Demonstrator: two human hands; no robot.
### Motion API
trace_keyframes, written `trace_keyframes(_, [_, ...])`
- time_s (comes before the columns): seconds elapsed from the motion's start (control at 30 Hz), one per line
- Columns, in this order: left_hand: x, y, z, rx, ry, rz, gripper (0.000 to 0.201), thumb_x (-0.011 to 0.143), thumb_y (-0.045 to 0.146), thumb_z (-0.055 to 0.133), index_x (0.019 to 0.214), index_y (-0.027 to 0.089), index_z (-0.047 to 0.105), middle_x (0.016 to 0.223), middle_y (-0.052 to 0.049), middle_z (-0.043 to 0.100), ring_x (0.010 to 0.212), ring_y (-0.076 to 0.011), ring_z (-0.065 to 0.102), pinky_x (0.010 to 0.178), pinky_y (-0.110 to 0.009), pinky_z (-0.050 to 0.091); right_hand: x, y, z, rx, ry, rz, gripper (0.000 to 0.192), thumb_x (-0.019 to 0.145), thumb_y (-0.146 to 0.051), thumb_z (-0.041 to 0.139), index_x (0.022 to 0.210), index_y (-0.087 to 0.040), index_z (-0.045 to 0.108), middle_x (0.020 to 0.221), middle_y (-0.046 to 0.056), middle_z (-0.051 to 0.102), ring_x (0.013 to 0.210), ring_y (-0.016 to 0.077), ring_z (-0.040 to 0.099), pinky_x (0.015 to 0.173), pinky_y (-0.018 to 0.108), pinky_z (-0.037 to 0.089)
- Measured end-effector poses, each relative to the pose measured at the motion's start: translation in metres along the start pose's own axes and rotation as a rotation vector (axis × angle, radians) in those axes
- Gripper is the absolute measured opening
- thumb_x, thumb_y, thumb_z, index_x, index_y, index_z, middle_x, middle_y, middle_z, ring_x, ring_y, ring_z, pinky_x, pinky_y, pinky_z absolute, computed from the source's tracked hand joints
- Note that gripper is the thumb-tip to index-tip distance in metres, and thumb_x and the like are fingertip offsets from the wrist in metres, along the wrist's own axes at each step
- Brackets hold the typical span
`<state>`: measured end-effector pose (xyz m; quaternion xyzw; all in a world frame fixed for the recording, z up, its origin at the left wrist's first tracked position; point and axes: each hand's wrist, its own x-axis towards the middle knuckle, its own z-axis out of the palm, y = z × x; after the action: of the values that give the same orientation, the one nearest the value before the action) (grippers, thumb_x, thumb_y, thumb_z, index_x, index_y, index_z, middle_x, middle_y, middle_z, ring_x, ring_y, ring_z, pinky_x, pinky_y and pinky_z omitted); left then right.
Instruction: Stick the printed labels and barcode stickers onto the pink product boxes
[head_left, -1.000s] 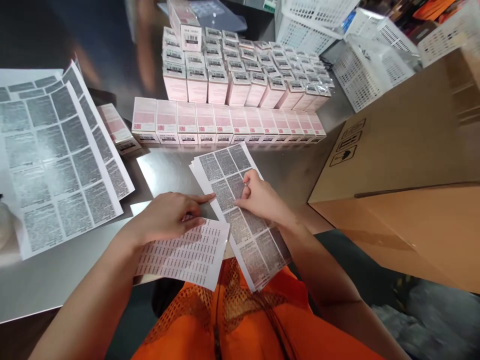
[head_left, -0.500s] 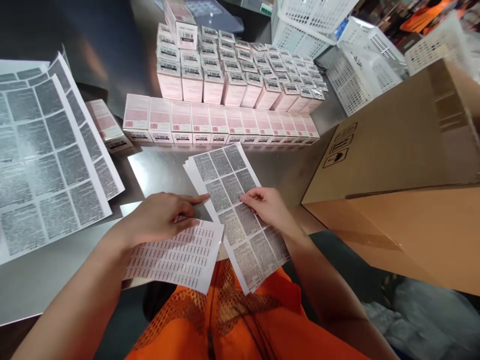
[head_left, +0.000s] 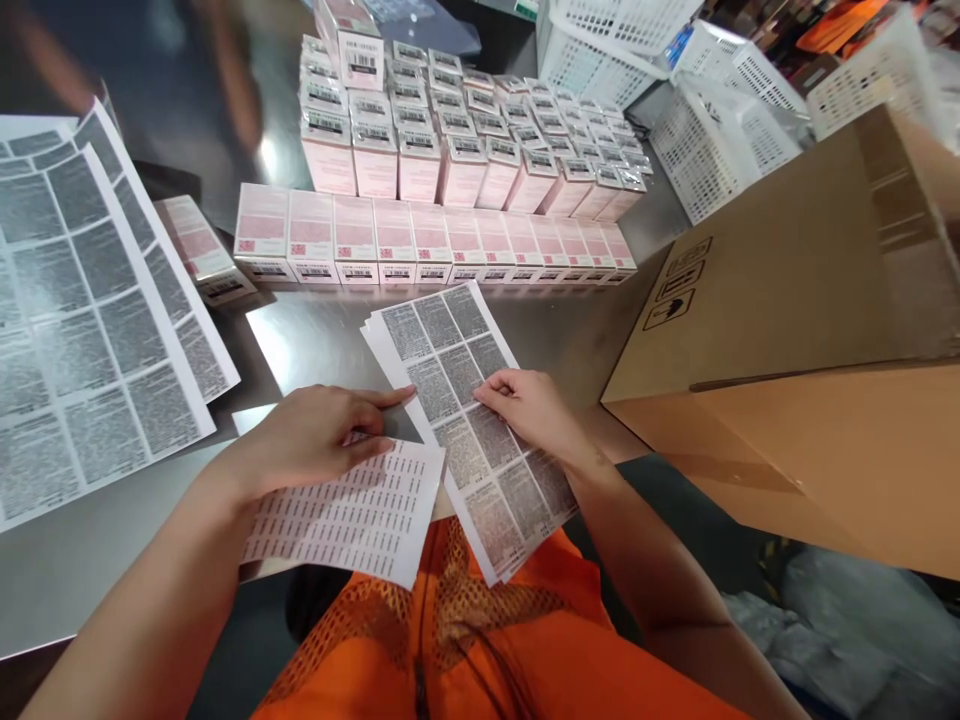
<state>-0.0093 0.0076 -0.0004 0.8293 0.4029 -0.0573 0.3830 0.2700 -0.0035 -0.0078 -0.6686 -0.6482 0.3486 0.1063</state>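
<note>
Paper label sheet lay at the steel table edge; the right hand pinched one label's corner — not yet lifted off — while the left hand pressed flat, fingers spread. Pink boxes waited beyond, apparently unlabelled.

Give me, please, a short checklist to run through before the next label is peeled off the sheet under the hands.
1. Label sheet held flat: ok, the left hand presses its left edge with a fingertip, though its near end hangs past the table edge.
2. Right hand on a label: ok, its fingertips rest mid-sheet at a label's edge.
3. A corner lifted: cannot tell, the fingers hide it.
4. Small-print sheet out of the way: not ok, it lies under the left hand and meets the label sheet.
5. Row of pink boxes within reach: ok, lying flat just beyond the sheet.
6. Spare sheets at hand: ok, at the left.
</note>
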Motion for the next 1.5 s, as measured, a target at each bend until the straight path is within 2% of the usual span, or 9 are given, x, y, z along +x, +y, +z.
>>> trace_keyframes(0.2, [-0.001, 0.005, -0.003, 0.011, 0.012, 0.008, 0.037, 0.092, 0.042, 0.05, 0.066, 0.02, 0.064, 0.15, 0.008, 0.052, 0.051, -0.0065, 0.052, 0.055, -0.031, 0.035, -0.005, 0.001, 0.008, -0.044, 0.207, 0.008, 0.016, 0.076, -0.029, 0.075, 0.076, -0.021, 0.062, 0.077, 0.001, 0.064, 0.067, 0.0161, 0.056, 0.063, 0.028, 0.039])
trace_keyframes(0.3, [-0.001, 0.006, -0.004, 0.008, 0.016, 0.025, 0.037, 0.092, 0.04, 0.05, 0.064, 0.019, 0.062, 0.15, 0.01, 0.052, 0.052, -0.0062, 0.051, 0.055, -0.03, 0.033, -0.017, -0.011, 0.017, 0.031, 0.335, -0.089, 0.021, 0.074, -0.024, 0.079, 0.089, -0.02, 0.063, 0.087, 0.001, 0.062, 0.069, 0.0151, 0.056, 0.065, 0.028, 0.044])
trace_keyframes(0.47, [-0.003, 0.005, -0.003, 0.033, 0.053, 0.047, 0.027, 0.089, 0.034, 0.052, 0.072, 0.02, 0.069, 0.145, 0.004, 0.058, 0.056, -0.009, 0.055, 0.057, -0.031, 0.034, -0.032, -0.049, 0.039, -0.015, 0.061, -0.488, 0.012, 0.09, -0.019, 0.066, 0.101, -0.021, 0.07, 0.096, 0.004, 0.069, 0.091, 0.0191, 0.062, 0.079, 0.032, 0.046])
trace_keyframes(0.57, [-0.004, 0.005, -0.003, 0.038, 0.054, 0.056, 0.022, 0.083, 0.025, 0.052, 0.079, 0.021, 0.073, 0.145, 0.003, 0.058, 0.061, -0.0115, 0.059, 0.058, -0.032, 0.035, -0.032, -0.064, 0.048, -0.239, -0.021, -0.547, 0.01, 0.092, -0.016, 0.064, 0.096, -0.02, 0.072, 0.09, 0.004, 0.072, 0.091, 0.0215, 0.061, 0.079, 0.035, 0.041])
trace_keyframes(0.73, [-0.005, 0.006, -0.004, 0.025, 0.069, 0.063, 0.022, 0.078, 0.023, 0.051, 0.07, 0.02, 0.071, 0.147, 0.007, 0.055, 0.06, -0.0109, 0.059, 0.056, -0.032, 0.033, -0.035, -0.067, 0.055, -0.473, 0.045, -0.554, 0.014, 0.093, -0.016, 0.062, 0.084, -0.019, 0.072, 0.081, 0.003, 0.07, 0.082, 0.0215, 0.059, 0.073, 0.036, 0.033])
trace_keyframes(0.97, [-0.004, 0.006, -0.003, 0.048, 0.071, 0.065, 0.023, 0.077, 0.022, 0.05, 0.067, 0.019, 0.07, 0.145, 0.006, 0.058, 0.058, -0.0108, 0.058, 0.055, -0.032, 0.033, -0.047, -0.064, 0.066, -0.589, 0.217, -0.65, 0.017, 0.091, -0.011, 0.06, 0.077, -0.018, 0.067, 0.073, 0.003, 0.066, 0.074, 0.0217, 0.054, 0.072, 0.037, 0.032])
trace_keyframes(1.23, [-0.004, 0.005, -0.004, 0.049, 0.063, 0.054, 0.023, 0.079, 0.023, 0.051, 0.069, 0.02, 0.071, 0.147, 0.007, 0.056, 0.055, -0.0093, 0.055, 0.055, -0.032, 0.033, -0.047, -0.065, 0.071, -0.608, 0.183, -0.67, 0.021, 0.087, -0.003, 0.052, 0.077, -0.018, 0.062, 0.075, 0.005, 0.063, 0.074, 0.0228, 0.053, 0.069, 0.036, 0.036])
trace_keyframes(1.4, [-0.003, 0.006, -0.004, 0.023, 0.032, 0.034, 0.023, 0.08, 0.023, 0.05, 0.07, 0.022, 0.071, 0.149, 0.009, 0.053, 0.053, -0.0092, 0.055, 0.056, -0.032, 0.035, -0.053, -0.064, 0.058, -0.369, 0.1, -0.649, 0.021, 0.096, -0.009, 0.046, 0.084, -0.017, 0.062, 0.083, 0.006, 0.065, 0.08, 0.0217, 0.055, 0.074, 0.034, 0.044])
trace_keyframes(1.5, [-0.003, 0.004, -0.002, 0.014, 0.019, 0.014, 0.023, 0.081, 0.024, 0.05, 0.071, 0.023, 0.071, 0.151, 0.01, 0.05, 0.054, -0.0095, 0.057, 0.055, -0.032, 0.035, -0.054, -0.044, 0.028, -0.039, 0.217, -0.518, 0.016, 0.099, -0.02, 0.049, 0.09, -0.021, 0.062, 0.09, 0.003, 0.067, 0.088, 0.0176, 0.059, 0.08, 0.029, 0.046])
